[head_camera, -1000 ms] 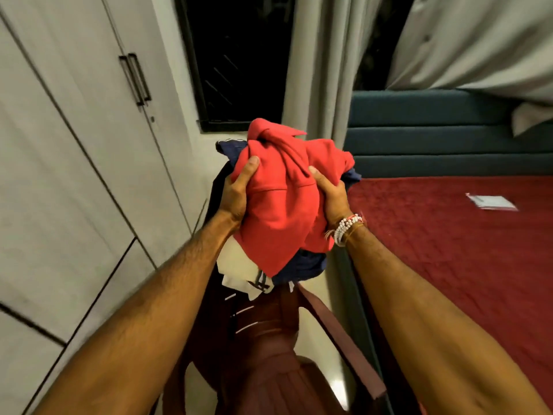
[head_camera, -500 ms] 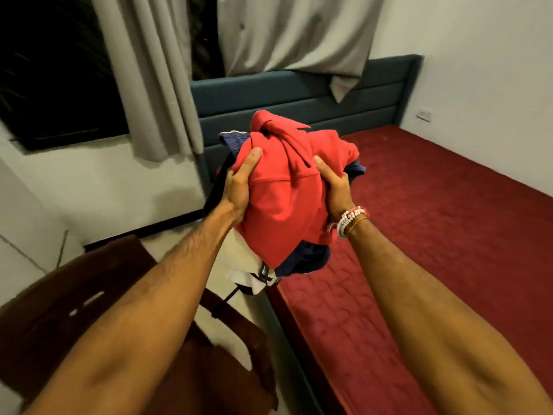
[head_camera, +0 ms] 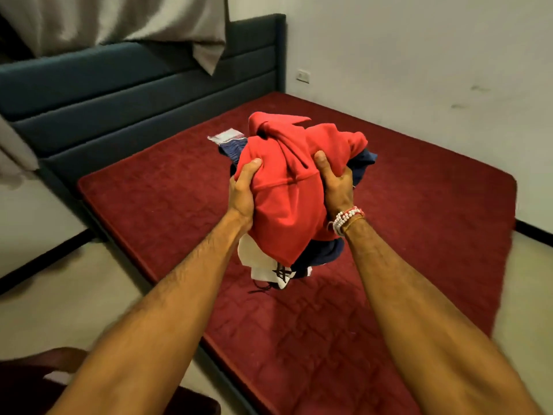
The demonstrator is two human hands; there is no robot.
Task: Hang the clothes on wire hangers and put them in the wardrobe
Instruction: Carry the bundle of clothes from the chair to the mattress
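Note:
I hold a bundle of clothes (head_camera: pixel 287 199) in the air over the bed, a red garment wrapped on top, dark blue and white pieces hanging out underneath. My left hand (head_camera: pixel 244 190) grips the bundle's left side with the thumb on the red cloth. My right hand (head_camera: pixel 336 182), with bead bracelets at the wrist, grips its right side. No hangers or wardrobe are in view.
A bed with a dark red quilted cover (head_camera: pixel 419 235) fills the middle and right, with a teal padded headboard (head_camera: pixel 134 94) behind. A small white packet (head_camera: pixel 224 136) lies on the bed behind the bundle. A dark brown chair (head_camera: pixel 36 384) is at bottom left. Pale floor lies left.
My view has swung right, away from the wardrobe doors and chair and over the bed. Both hands keep the same grip on the bundle, which is now above the bed.

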